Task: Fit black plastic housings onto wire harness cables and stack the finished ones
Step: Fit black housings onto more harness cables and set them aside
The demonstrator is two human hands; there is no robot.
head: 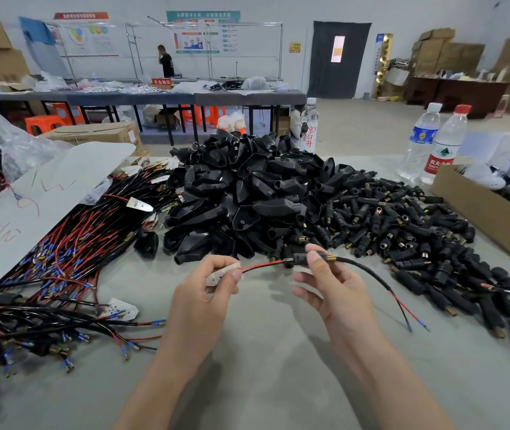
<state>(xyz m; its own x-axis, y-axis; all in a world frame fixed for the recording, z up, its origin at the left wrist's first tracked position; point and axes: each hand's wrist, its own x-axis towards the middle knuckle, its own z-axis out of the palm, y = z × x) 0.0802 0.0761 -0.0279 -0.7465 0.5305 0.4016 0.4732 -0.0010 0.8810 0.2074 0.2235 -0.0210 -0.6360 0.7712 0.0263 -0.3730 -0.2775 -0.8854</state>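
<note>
The left hand [204, 293] has its grip pressed together, thumb and forefinger pinching a small white LED board [220, 273] at one end of a wire harness cable [371, 274]. The right hand [334, 287] pinches a small black sleeve [298, 260] threaded on that same cable, with its lower fingers loosely spread beneath. A short run of red and black wire stretches between the two grips, held above the tabletop [263, 352]. Past the right grip a brass collar shows. From there the black cable curves away toward 4 o'clock and ends in split red and black leads with blue tips.

At 12 o'clock from the hands, a tall heap of black plastic housings [247, 187] lies just beyond the fingers. At 2 o'clock is a wide spread of loose black sleeves with brass ends [402, 225]. At 9 o'clock lies a tangled pile of harnesses [70, 252]. Farther off at 1 o'clock stand two water bottles [424, 138], with a cardboard box [480, 212] beside them.
</note>
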